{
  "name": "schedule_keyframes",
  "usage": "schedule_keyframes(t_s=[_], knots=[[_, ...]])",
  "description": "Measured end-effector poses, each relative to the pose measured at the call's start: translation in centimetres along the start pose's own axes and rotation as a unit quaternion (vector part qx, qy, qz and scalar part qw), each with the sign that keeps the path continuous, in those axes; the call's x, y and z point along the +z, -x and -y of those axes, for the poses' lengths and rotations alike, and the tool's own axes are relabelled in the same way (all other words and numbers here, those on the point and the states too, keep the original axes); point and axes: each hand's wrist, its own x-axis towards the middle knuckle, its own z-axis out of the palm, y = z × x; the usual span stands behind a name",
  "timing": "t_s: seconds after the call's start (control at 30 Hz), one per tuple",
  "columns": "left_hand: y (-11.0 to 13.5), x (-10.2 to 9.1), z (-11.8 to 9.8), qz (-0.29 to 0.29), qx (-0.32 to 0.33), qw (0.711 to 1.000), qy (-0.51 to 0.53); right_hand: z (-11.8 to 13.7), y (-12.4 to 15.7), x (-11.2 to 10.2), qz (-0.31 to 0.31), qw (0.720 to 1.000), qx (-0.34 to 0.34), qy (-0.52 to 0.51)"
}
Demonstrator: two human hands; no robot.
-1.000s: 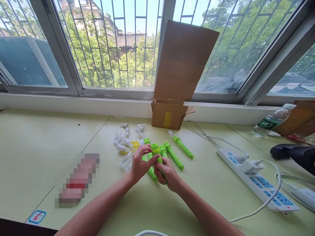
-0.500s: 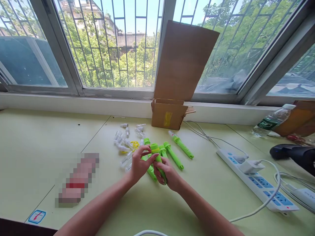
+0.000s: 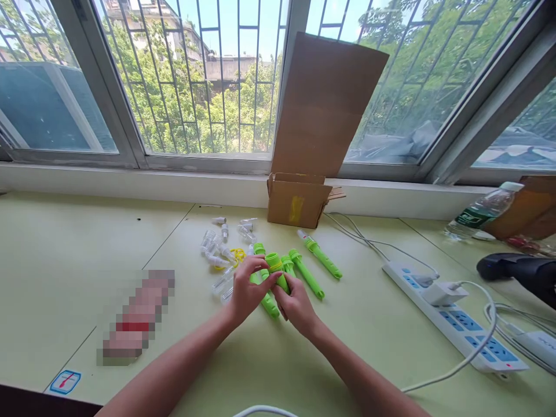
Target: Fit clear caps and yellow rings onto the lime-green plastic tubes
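Note:
In front of me I hold a green plastic tube [image 3: 282,282] with a wide threaded mouth. A yellow ring [image 3: 275,267] sits round its neck. My left hand [image 3: 249,288] pinches the tube at the ring with thumb and fingers. Closed round the tube's body, my right hand [image 3: 297,306] hides its lower end. Close to the hands lie more green tubes [image 3: 307,275], partly behind my fingers. To the left are several clear plastic vials with white tops [image 3: 215,259] and a loose pile of yellow rings [image 3: 238,255].
Another green tube [image 3: 324,259] with a clear, white-tipped piece in its mouth lies to the right. Behind stands an open cardboard box [image 3: 297,202]. Farther right are a white power strip [image 3: 452,321] with cables, a water bottle [image 3: 482,213] and a black object [image 3: 516,272].
My right hand has shifted up the held tube, and its lower end is now covered. The yellow ring sits slightly lower below the mouth. My left hand has barely moved.

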Motion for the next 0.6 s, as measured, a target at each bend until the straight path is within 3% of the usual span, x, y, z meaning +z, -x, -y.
schedule_keyframes(t_s=[0.2, 0.6], knots=[[-0.13, -0.1, -0.02, 0.004, 0.036, 0.999, 0.009, 0.13, 0.11, 0.0, 0.031, 0.996, 0.04, -0.076], [-0.3, -0.21, -0.41, 0.012, 0.022, 0.999, 0.033, 0.47, 0.29, -0.07, 0.07, 0.978, 0.073, -0.18]])
